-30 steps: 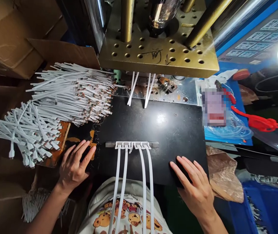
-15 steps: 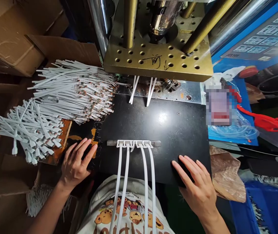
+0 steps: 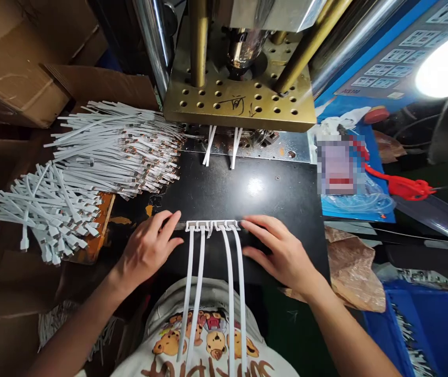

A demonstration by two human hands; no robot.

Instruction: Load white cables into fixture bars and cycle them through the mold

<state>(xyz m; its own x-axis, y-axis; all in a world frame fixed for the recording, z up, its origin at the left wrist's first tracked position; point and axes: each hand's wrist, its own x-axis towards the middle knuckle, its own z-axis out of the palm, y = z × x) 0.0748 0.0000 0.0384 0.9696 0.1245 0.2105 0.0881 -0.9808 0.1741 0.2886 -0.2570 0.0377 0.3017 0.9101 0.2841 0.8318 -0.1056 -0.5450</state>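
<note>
A white moulded strip (image 3: 212, 224) lies on a metal bar on the black worktop (image 3: 286, 191). Several white flat cables (image 3: 228, 272) run from it towards my lap. My left hand (image 3: 151, 248) is at the bar's left end, index finger and thumb spread apart. At the right end, my right hand (image 3: 281, 250) has its fingertips close to the strip, with the thumb held away below. Whether fingertips touch the bar is unclear. Further back, white cable ends (image 3: 235, 149) stick out from under the brass-coloured press plate (image 3: 233, 112).
Heaps of white cables (image 3: 121, 152) and a smaller cable pile (image 3: 46, 209) occupy the left side. Cardboard boxes (image 3: 15, 63) stand beyond. Red-handled cutters (image 3: 400, 183) rest on a blue surface at right, above brown paper (image 3: 349, 267) and a blue bin (image 3: 439, 324).
Both hands have moved inwards from the worktop's sides to the two ends of the metal bar. The strip and its cables stay in place on the worktop.
</note>
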